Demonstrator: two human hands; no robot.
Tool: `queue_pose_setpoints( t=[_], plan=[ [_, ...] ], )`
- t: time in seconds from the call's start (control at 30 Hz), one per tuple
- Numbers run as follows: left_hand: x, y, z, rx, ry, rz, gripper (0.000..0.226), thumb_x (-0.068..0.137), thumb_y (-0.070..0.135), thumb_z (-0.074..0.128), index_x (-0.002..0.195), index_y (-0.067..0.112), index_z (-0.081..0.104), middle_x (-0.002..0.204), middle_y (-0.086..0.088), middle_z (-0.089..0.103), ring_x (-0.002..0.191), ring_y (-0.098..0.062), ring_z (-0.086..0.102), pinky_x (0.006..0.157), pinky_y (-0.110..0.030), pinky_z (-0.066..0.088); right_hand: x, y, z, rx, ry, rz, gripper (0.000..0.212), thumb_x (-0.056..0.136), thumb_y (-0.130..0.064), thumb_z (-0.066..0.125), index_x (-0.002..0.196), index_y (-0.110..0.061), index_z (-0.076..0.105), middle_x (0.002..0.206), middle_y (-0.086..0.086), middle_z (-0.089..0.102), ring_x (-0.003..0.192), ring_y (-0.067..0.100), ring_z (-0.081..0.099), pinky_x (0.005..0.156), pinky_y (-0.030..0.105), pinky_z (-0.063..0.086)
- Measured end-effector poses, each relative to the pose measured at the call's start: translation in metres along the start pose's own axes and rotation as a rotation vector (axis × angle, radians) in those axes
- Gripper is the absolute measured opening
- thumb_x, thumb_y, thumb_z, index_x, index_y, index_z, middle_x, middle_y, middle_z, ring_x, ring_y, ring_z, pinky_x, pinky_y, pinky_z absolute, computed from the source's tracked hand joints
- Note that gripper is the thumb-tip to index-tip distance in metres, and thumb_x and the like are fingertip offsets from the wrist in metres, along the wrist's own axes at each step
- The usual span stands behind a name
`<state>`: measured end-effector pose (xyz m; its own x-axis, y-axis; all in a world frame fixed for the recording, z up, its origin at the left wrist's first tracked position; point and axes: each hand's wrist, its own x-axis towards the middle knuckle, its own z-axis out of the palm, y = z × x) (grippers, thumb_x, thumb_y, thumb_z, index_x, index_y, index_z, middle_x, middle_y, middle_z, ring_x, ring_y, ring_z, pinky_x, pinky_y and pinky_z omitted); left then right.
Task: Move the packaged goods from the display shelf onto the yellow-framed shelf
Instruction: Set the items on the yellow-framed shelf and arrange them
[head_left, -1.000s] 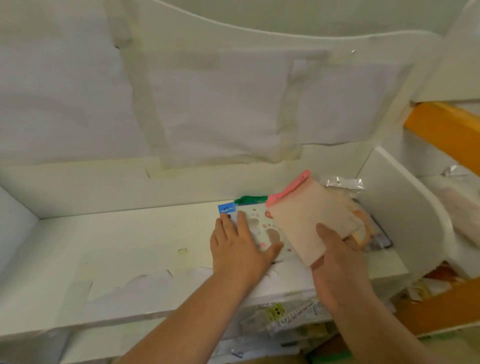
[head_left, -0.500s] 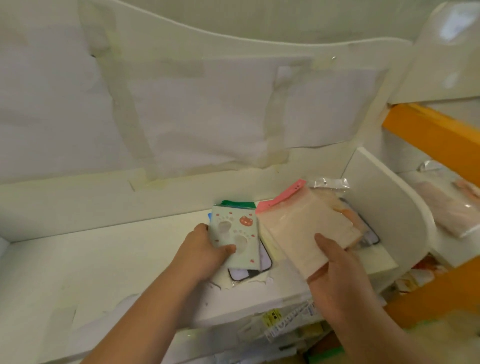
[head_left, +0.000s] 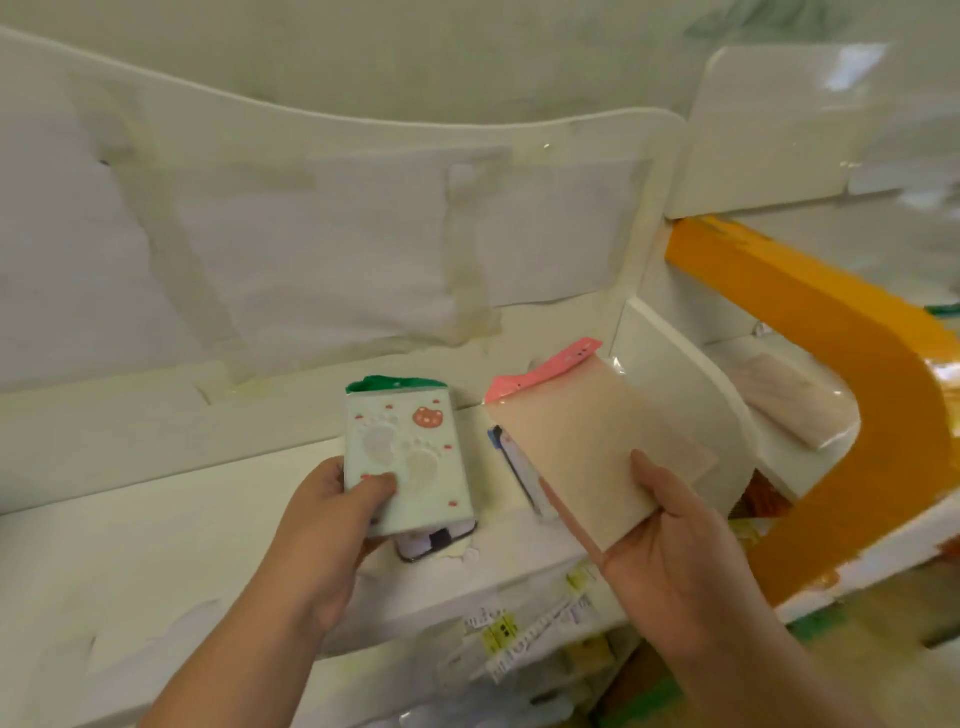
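Hands come first, nearest the camera. The left hand (head_left: 322, 525) grips a pale green packet (head_left: 408, 460) printed with footprints, thumb across its front, lifted off the white display shelf (head_left: 156, 525); a dark-edged package (head_left: 434, 543) shows just beneath it. The right hand (head_left: 675, 551) holds a peach packet with a pink header (head_left: 582, 441), thumb on top, in front of the shelf's white end panel (head_left: 691, 410). Farther right, the yellow-framed shelf (head_left: 852, 395) holds a clear-wrapped package (head_left: 789, 410).
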<state>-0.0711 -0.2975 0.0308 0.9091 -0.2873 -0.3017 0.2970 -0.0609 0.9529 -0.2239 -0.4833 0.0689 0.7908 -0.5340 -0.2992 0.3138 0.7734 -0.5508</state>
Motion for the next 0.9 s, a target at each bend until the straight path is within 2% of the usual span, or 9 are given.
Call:
queue_pose_setpoints(
  t=[0.1,0.23,0.37,0.47,0.5,0.6,0.7,0.8,0.9],
  plan=[
    [-0.027,0.013,0.023,-0.067,-0.004,0.024,0.020,0.095,0.004,0.057,0.114,0.007,0.063,0.106,-0.009,0.077,0.091,-0.023,0.075,0.068,-0.031,0.055,-0.014,-0.027,-0.009,0.041,-0.072,-0.022,0.038,0.100,-0.017,0.047,0.132,-0.036,0.048,0.123,0.012,0.070,0.110,0.037,0.067,0.096,0.060,0.049],
    [-0.068,0.033,0.065,-0.143,-0.038,0.100,0.021,0.095,0.003,0.056,0.115,0.004,0.061,0.105,-0.010,0.077,0.085,-0.022,0.075,0.055,-0.029,0.057,-0.041,-0.068,-0.029,0.103,-0.125,-0.060,0.043,0.098,-0.015,0.048,0.138,-0.029,0.048,0.124,0.011,0.070,0.111,0.033,0.068,0.090,0.047,0.056],
    [-0.113,0.049,0.118,-0.192,-0.060,0.178,0.020,0.094,0.005,0.056,0.114,0.004,0.059,0.105,-0.010,0.077,0.090,-0.025,0.073,0.076,-0.041,0.054,-0.069,-0.120,-0.052,0.158,-0.170,-0.057,0.042,0.097,-0.016,0.047,0.138,-0.024,0.050,0.126,0.011,0.069,0.115,0.031,0.066,0.090,0.045,0.055],
    [-0.148,0.052,0.166,-0.250,-0.105,0.182,0.016,0.093,0.004,0.055,0.109,0.007,0.057,0.100,-0.008,0.078,0.078,-0.015,0.075,0.056,-0.027,0.058,-0.089,-0.166,-0.079,0.171,-0.216,-0.084,0.040,0.096,-0.017,0.047,0.137,-0.021,0.051,0.127,0.013,0.068,0.117,0.031,0.065,0.098,0.047,0.048],
    [-0.159,0.052,0.182,-0.264,-0.113,0.180,0.015,0.093,0.004,0.055,0.108,0.007,0.058,0.099,-0.008,0.079,0.079,-0.015,0.076,0.055,-0.026,0.059,-0.095,-0.182,-0.089,0.169,-0.223,-0.103,0.040,0.097,-0.017,0.047,0.136,-0.022,0.051,0.126,0.013,0.068,0.118,0.031,0.065,0.099,0.046,0.047],
    [-0.190,0.047,0.234,-0.286,-0.142,0.185,0.012,0.093,0.004,0.055,0.102,0.009,0.060,0.095,-0.006,0.079,0.081,-0.014,0.076,0.062,-0.027,0.062,-0.109,-0.229,-0.123,0.181,-0.221,-0.156,0.037,0.098,-0.015,0.044,0.133,-0.024,0.052,0.124,0.014,0.069,0.116,0.033,0.065,0.097,0.046,0.048],
    [-0.216,0.038,0.285,-0.262,-0.175,0.192,0.014,0.093,0.003,0.053,0.096,0.012,0.062,0.090,-0.002,0.079,0.073,-0.011,0.075,0.058,-0.029,0.061,-0.116,-0.269,-0.158,0.189,-0.199,-0.201,0.036,0.101,-0.015,0.041,0.135,-0.025,0.049,0.126,0.015,0.068,0.117,0.035,0.065,0.099,0.048,0.048],
    [-0.230,0.028,0.329,-0.218,-0.230,0.164,0.020,0.093,0.004,0.053,0.107,0.013,0.063,0.099,-0.003,0.078,0.076,-0.011,0.074,0.064,-0.036,0.054,-0.119,-0.302,-0.191,0.178,-0.131,-0.262,0.037,0.102,-0.015,0.039,0.137,-0.024,0.047,0.128,0.014,0.067,0.118,0.034,0.064,0.102,0.048,0.046],
    [-0.235,0.019,0.368,-0.191,-0.277,0.100,0.027,0.093,0.003,0.054,0.118,0.011,0.061,0.102,-0.005,0.078,0.080,-0.016,0.075,0.060,-0.033,0.052,-0.118,-0.327,-0.221,0.205,-0.072,-0.302,0.039,0.101,-0.013,0.038,0.139,-0.022,0.047,0.129,0.013,0.067,0.119,0.033,0.064,0.104,0.046,0.045]
  ],
)
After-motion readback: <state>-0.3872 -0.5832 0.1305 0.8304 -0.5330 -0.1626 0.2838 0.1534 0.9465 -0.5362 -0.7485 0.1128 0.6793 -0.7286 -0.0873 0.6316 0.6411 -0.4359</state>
